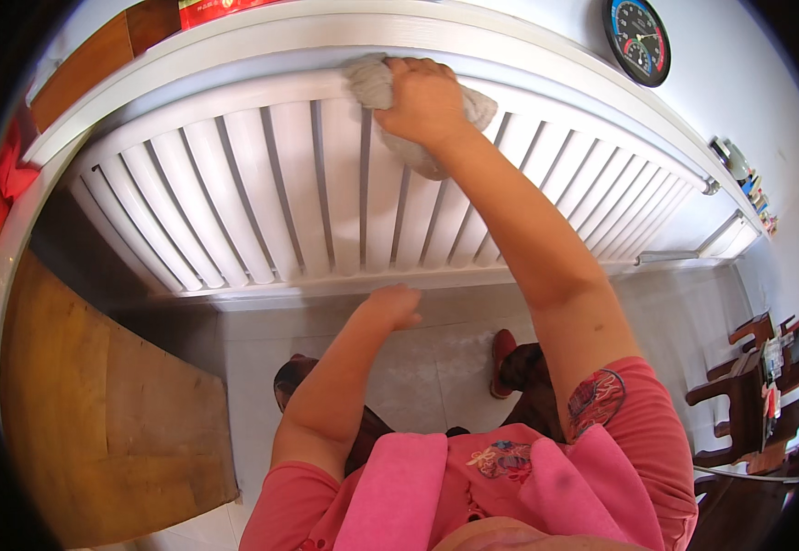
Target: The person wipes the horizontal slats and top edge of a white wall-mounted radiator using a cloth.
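Observation:
My right hand [425, 100] grips a grey cloth [370, 81] and presses it on the top rail of a white panel radiator [289, 172]. Parts of the cloth stick out on both sides of the hand and hang below it over the radiator's slats. My left hand [398, 306] is low, in front of the radiator's bottom edge. Its fingers look loosely curled and slightly blurred, and I see nothing held in it.
A white ledge [248, 52] runs above the radiator. A wooden panel [124, 406] stands at left. Pipes with a valve [713, 186] are at the radiator's right end. A round dial gauge [639, 38] hangs on the wall. Dark wooden furniture [744, 406] stands at right.

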The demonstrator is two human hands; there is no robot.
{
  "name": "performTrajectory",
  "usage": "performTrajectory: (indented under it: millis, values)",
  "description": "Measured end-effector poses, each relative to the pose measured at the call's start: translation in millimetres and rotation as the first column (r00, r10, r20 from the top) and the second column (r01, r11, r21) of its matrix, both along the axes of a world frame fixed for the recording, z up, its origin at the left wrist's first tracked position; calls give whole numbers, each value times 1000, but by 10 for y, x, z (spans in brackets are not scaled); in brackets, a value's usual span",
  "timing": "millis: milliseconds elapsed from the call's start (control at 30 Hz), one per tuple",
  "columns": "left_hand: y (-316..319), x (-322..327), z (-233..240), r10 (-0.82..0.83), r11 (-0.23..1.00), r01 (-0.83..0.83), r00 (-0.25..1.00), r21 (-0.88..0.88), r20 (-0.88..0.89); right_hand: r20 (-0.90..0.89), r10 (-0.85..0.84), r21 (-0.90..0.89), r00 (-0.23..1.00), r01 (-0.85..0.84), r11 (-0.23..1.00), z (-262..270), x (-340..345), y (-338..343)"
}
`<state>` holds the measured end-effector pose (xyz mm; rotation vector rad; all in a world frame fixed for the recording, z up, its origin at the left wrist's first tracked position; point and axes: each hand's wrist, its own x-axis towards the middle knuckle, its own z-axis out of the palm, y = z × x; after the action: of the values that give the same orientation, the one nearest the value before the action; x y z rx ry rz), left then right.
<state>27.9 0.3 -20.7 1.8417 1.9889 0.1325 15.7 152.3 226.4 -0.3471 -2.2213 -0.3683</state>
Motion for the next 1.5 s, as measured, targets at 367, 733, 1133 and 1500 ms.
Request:
performTrajectory:
  millis: [367,733,1133,1500]
  values:
    - [72,18,19,22,1000,-22,1000,0,5,134,89,-4,987,-89,996,112,-644,-615]
    - [289,87,-74,-46,991,41,998,-131,-34,60,138,-49,989,-135,990,79,373,374]
    - [366,143,-262,-70,990,61,995,-126,-72,-11,-232,-179,973,227,957,20,1963,1746]
    - [306,179,-79,-21,969,5,998,-249,-61,-27,-561,-475,827,483,736,2,2897,2579]
